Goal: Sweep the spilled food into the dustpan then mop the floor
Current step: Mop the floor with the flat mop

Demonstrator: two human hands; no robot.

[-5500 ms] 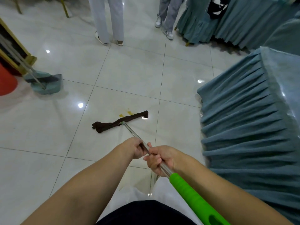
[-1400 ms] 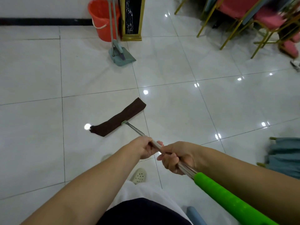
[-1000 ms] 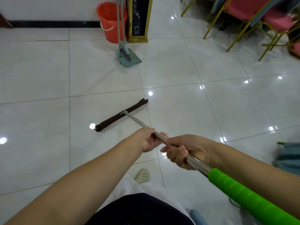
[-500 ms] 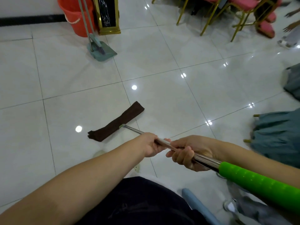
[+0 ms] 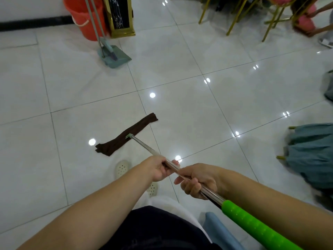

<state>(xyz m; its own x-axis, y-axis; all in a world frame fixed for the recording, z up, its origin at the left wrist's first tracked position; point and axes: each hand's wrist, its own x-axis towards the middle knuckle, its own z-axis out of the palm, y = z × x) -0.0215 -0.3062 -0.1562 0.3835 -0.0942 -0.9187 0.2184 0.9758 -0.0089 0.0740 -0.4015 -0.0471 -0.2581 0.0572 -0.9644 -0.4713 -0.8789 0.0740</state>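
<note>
Gripping one flat mop with a steel pole, both hands clench the shaft: left hand ahead, right hand just behind it, near the bright green plastic sleeve. Mop's long dark brown cloth head lies flat on the glossy white tiled floor, ahead of the grip. One teal dustpan and one orange bucket stand well beyond. Open tiles ahead; grey-blue draped cloth to the right.

Banquet hall, glossy white tile floor, gold-legged chairs, skirted tables
</note>
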